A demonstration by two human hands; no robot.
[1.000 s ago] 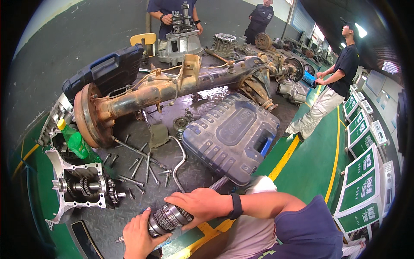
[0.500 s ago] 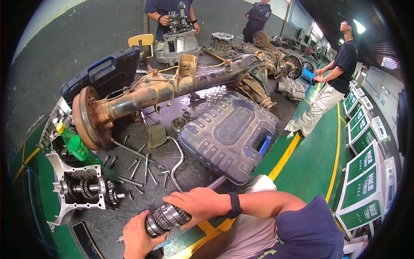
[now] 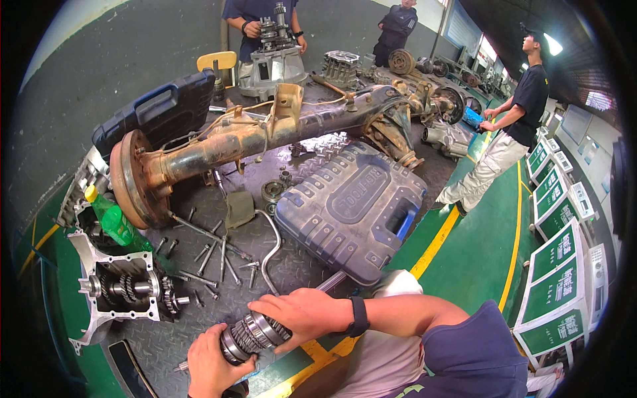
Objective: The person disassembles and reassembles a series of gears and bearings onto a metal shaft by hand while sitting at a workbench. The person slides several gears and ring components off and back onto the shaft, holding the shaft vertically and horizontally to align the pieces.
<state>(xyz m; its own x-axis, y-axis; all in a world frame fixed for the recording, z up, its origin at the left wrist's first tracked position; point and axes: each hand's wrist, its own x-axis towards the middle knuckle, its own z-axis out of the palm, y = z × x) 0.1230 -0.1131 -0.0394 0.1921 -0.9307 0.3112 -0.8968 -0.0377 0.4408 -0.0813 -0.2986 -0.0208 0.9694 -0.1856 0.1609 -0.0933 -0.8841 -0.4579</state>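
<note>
Both hands gripping gear shaft [image 3: 255, 335], left hand [image 3: 211, 368] wrapping its lower end, right hand [image 3: 302, 317] covering top, open gearbox housing [image 3: 113, 292] lying just left, loose bolts [image 3: 212, 259] scattered behind, shaft tip hidden under fingers

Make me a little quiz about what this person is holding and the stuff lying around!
1. True or false: both hands grip the gear shaft.
2. The green bottle lies: A) beside the rusty axle's round end B) on the grey tool case C) in a hand.
3. Fill in: the right hand has a black ____ on its wrist.

Key: 1 true; 2 A; 3 band. The left hand grips the shaft's lower end.
</note>
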